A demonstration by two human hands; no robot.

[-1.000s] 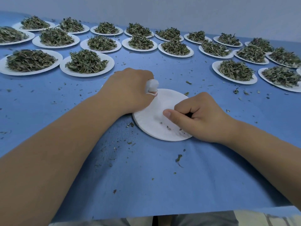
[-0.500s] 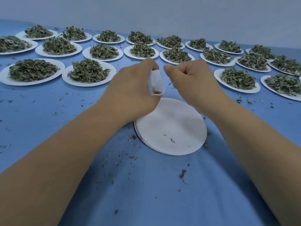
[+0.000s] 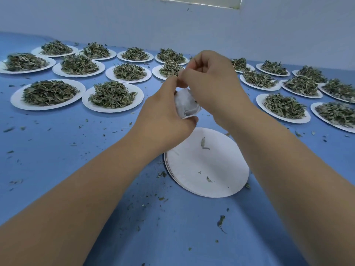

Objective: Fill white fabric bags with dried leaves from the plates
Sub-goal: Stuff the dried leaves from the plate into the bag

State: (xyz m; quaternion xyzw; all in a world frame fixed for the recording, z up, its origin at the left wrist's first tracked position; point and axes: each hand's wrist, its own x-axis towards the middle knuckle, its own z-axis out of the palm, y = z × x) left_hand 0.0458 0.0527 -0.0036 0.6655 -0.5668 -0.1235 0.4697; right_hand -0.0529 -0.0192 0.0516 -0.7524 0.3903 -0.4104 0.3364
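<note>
Head view: a white bag (image 3: 187,104), judged soft, light and crushable, is gripped in the left hand (image 3: 165,116) above the nearly bare plate (image 3: 221,175), its mouth pinched by the right hand (image 3: 213,81), and is best held by that rim.

Blue-covered table (image 3: 57,169) filled the frame. White plates (image 3: 15,98) heaped with dried leaves (image 3: 49,92) sat in rows across the upper left, centre and right. A stack of near-empty white plates (image 3: 211,169) sat at centre, a few bits on top. Leaf crumbs (image 3: 221,222) were scattered over the cloth, mostly left and lower centre.
</note>
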